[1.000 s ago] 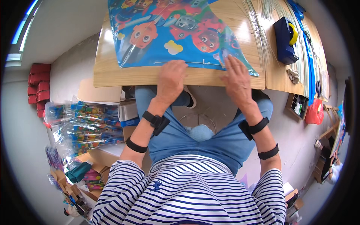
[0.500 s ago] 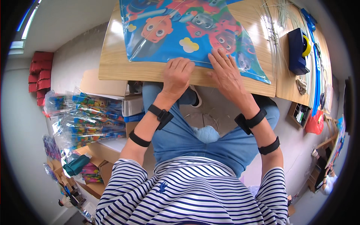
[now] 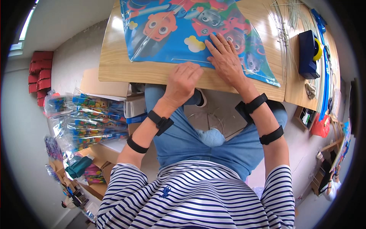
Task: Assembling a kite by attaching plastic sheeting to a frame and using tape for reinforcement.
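A blue plastic sheet [image 3: 160, 51] printed with cartoon characters lies on the wooden table [image 3: 145, 71], its lower edge towards me. Along that edge runs a thin white rod or strip [image 3: 187, 60]. My right hand [image 3: 225, 63] rests flat on the sheet near its lower edge, fingers stretched out. Just below the edge, my left hand [image 3: 184, 82] is closed with curled fingers over the table's front. Whatever those fingers pinch, if anything, is hidden under the hand.
Thin pale rods [image 3: 282, 38] lie on the table's right side, by a dark blue tape dispenser [image 3: 308, 55] with yellow tape. Packs of printed plastic [image 3: 97, 118] are heaped to my left, above a cardboard box [image 3: 101, 170]. Pale blue yarn [image 3: 212, 137] sits between my knees.
My right hand has slid a little farther up the sheet. My left hand has drawn back slightly towards me and right, leaving more of the white strip visible.
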